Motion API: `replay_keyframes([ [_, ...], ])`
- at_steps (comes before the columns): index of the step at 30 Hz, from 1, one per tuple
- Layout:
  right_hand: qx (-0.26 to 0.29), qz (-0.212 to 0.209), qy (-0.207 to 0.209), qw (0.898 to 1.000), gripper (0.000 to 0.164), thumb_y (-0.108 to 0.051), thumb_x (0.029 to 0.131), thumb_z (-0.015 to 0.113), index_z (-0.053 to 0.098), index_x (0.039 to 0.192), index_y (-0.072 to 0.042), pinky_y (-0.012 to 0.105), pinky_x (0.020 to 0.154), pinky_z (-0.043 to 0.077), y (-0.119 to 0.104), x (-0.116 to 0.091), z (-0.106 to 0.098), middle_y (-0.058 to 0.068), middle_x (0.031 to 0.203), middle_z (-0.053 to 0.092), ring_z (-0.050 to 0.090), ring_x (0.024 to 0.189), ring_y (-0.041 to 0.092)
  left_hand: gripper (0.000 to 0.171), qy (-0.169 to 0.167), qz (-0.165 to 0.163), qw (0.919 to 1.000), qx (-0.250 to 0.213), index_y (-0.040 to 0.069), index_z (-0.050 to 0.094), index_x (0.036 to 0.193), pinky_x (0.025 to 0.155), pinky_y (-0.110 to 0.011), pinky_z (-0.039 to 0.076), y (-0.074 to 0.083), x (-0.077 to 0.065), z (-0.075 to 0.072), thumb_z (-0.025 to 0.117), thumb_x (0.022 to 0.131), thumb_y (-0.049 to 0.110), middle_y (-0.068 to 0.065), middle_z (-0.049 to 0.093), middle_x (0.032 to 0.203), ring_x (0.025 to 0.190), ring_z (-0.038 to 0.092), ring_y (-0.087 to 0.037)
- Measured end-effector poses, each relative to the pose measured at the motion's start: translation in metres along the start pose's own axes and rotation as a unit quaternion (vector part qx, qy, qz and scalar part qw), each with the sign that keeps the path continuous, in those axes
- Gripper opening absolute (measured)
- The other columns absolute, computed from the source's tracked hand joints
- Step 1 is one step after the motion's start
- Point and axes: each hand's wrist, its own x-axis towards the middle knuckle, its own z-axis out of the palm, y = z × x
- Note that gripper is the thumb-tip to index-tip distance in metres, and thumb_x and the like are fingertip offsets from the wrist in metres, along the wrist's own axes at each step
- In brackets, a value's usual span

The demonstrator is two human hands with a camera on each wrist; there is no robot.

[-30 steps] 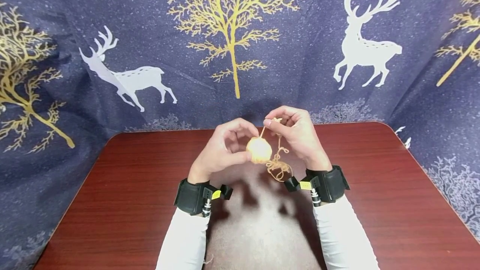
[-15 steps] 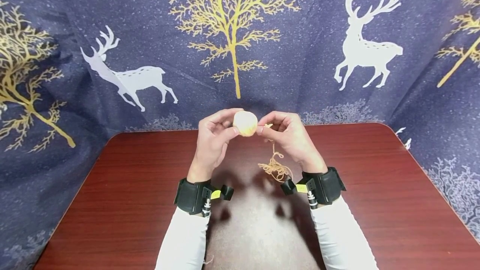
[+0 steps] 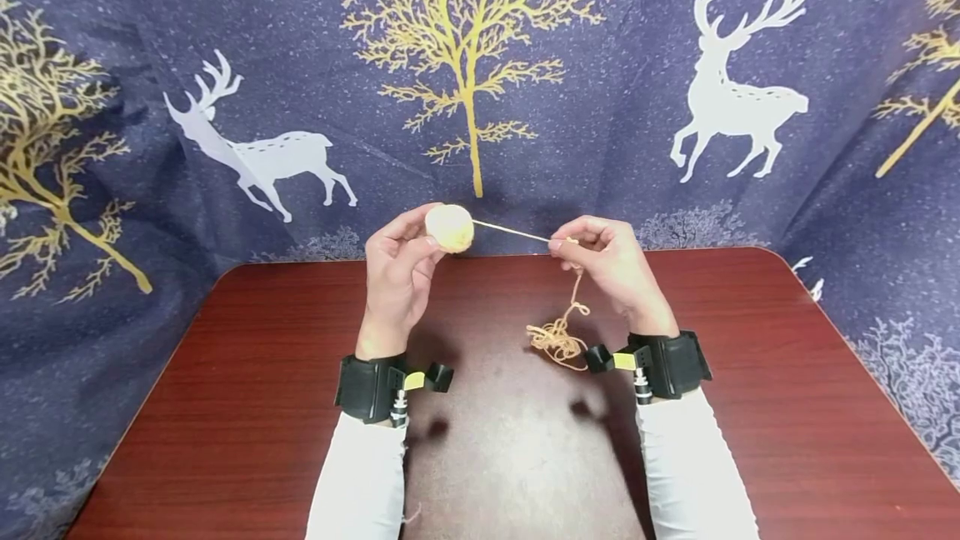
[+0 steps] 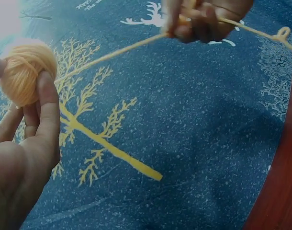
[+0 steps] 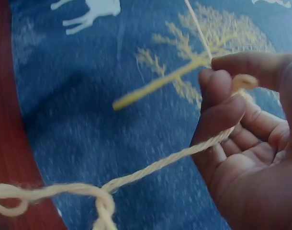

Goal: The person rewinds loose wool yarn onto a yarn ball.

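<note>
My left hand (image 3: 393, 282) holds a small pale yellow ball of yarn (image 3: 450, 228) between thumb and fingers, raised over the far edge of the table. In the left wrist view the ball (image 4: 28, 72) shows its wound strands. A taut strand of yarn (image 3: 513, 231) runs from it to my right hand (image 3: 611, 265). Thumb and forefinger of that hand pinch the strand, and a small loop (image 5: 245, 82) sticks out behind the thumb in the right wrist view. Below the right hand, slack yarn hangs down to a loose tangle of yarn (image 3: 558, 340) on the table.
The reddish-brown table (image 3: 247, 390) has a greyish, glossy middle strip (image 3: 517, 457). Behind it hangs a dark blue cloth (image 3: 570, 107) printed with deer and trees. A black wrist strap with a small camera (image 3: 372, 387) sits on each arm. A short thread end lies near the left sleeve.
The ball came up and left with my left hand. My right hand first closed in on it, then moved right, drawing the strand out straight between them. The tangle stays on the table.
</note>
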Motion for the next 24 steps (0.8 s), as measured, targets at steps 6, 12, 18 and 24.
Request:
replay_keyframes([
  [6,-0.054,0.048,0.038,0.997,0.008,-0.001,0.092,0.071,0.072,0.098,0.004,0.021,0.06,0.055,0.005,0.001,-0.023,0.0,0.079,0.073,0.064,0.066,0.011,0.038,0.006,0.008,0.9999,-0.005,0.002,0.075,0.109,0.079,-0.028,0.061,0.002,0.001,-0.002,0.055,0.079,-0.009,-0.012,0.071,0.104,0.091,0.067,-0.019],
  [12,-0.112,0.086,0.084,0.986,0.022,-0.005,0.093,0.07,0.068,0.107,0.012,0.021,0.062,0.056,0.006,-0.002,-0.045,-0.007,0.076,0.073,0.066,0.067,0.008,0.038,0.01,0.014,0.9998,-0.003,0.001,0.075,0.108,0.08,-0.028,0.061,0.004,0.001,-0.004,0.053,0.08,-0.01,-0.013,0.071,0.104,0.091,0.068,-0.019],
  [18,-0.137,0.128,0.11,0.976,0.022,-0.003,0.096,0.065,0.066,0.112,0.012,0.019,0.061,0.056,0.011,-0.005,-0.061,-0.009,0.075,0.071,0.064,0.066,0.006,0.037,0.02,0.013,0.9997,0.004,0.0,0.074,0.109,0.08,-0.028,0.061,0.006,0.002,-0.006,0.053,0.08,-0.01,-0.013,0.071,0.105,0.091,0.068,-0.019],
  [24,-0.189,0.149,0.123,0.963,0.024,-0.007,0.095,0.067,0.067,0.112,0.011,0.019,0.059,0.054,0.014,-0.009,-0.072,-0.011,0.07,0.068,0.062,0.063,0.004,0.036,0.036,0.012,0.9992,-0.006,0.0,0.074,0.107,0.076,-0.026,0.06,0.008,0.002,-0.006,0.053,0.08,-0.011,-0.013,0.071,0.102,0.087,0.068,-0.018],
])
